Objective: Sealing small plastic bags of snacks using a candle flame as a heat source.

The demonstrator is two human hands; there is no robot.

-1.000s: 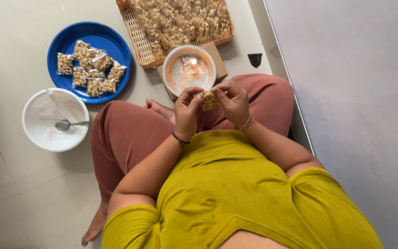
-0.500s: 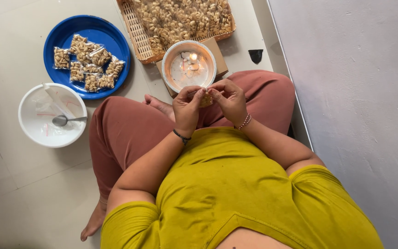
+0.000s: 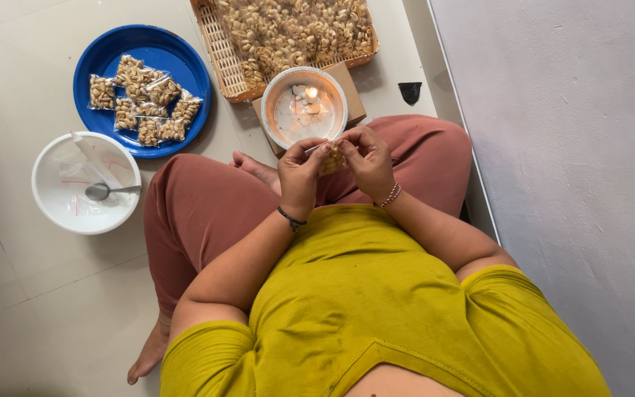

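on the pale tiled floor [image 3: 31, 294], a person in a yellow-green top and rust-red trousers sat cross-legged, and both hands met just above the lap. the left hand [image 3: 299, 173] and the right hand [image 3: 369, 162] held a small clear packet of peanuts [image 3: 332, 160] between them, each grip pressed together, pinching the packet by its upper edge with thumb and fingertips. a dark band circled the left wrist and a beaded bracelet the right.

just beyond the hands, a round metal bowl [image 3: 273, 95] sat on a small cardboard box [image 3: 354, 103], and a small flame burned inside the bowl. farther still lay a woven tray [image 3: 222, 55] heaped with loose peanuts, its far part cut off by the top edge of the view. to the left of it, a blue plate [image 3: 97, 66] carried several filled clear packets [image 3: 145, 99] in a loose cluster. nearer and further left, a white bowl [image 3: 45, 198] held a metal spoon [image 3: 108, 191] and some clear plastic.

on the right, a plain grey wall [image 3: 567, 147] rose from the floor, close beside the right knee. a small dark object [image 3: 409, 92] lay on the tiles near the foot of that wall; what it was could not be told. the tiles were light and glossy, with thin grout lines running across them.
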